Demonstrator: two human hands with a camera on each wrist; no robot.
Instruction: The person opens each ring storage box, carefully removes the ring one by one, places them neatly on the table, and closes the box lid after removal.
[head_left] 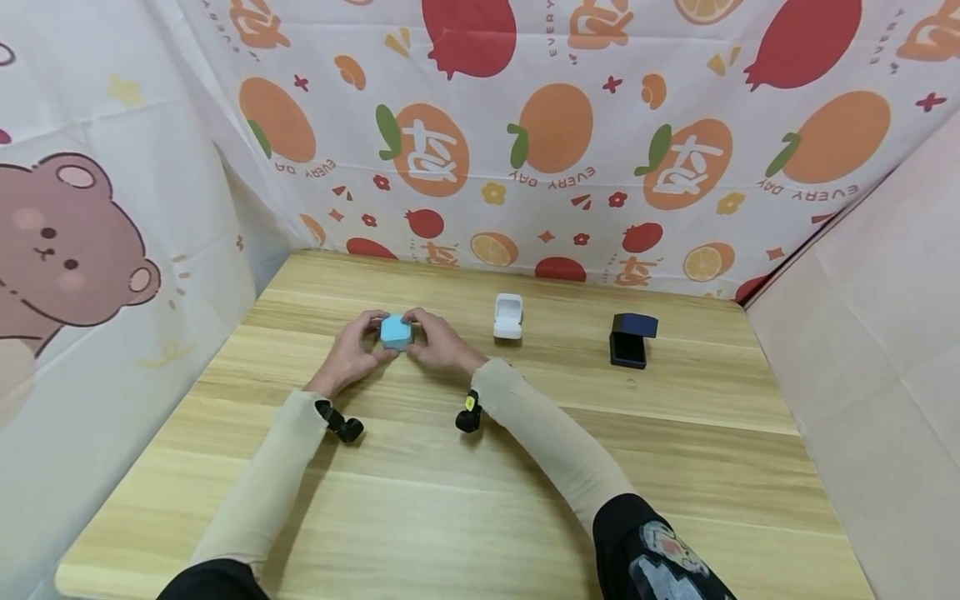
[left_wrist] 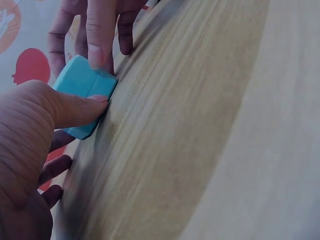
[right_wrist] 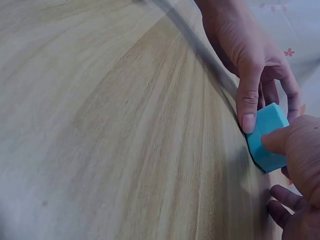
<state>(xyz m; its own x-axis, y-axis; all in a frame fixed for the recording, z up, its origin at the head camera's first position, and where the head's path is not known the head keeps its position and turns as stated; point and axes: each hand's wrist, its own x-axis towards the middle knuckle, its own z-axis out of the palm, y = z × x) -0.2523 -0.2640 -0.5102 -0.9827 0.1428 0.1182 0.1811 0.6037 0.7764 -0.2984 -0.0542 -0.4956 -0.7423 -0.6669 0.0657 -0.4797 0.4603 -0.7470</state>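
Note:
A small light-blue ring box (head_left: 396, 332) with bevelled corners sits on the wooden table, its lid down. From the left, my left hand (head_left: 352, 354) grips it between thumb and fingers. My right hand (head_left: 442, 343) holds the opposite side the same way. In the left wrist view the left thumb lies along the front of the blue box (left_wrist: 82, 82), close to the seam, with the right thumb near it. Both thumbs also show on the box (right_wrist: 270, 122) in the right wrist view, while the fingers behind it are partly hidden.
An opened white ring box (head_left: 507, 317) stands right of my hands. Farther right is a dark navy box (head_left: 628, 343) with its lid raised. The table (head_left: 450, 517) meets a fruit-print cloth (head_left: 487, 167) at the back, and pale cloths hang on both sides.

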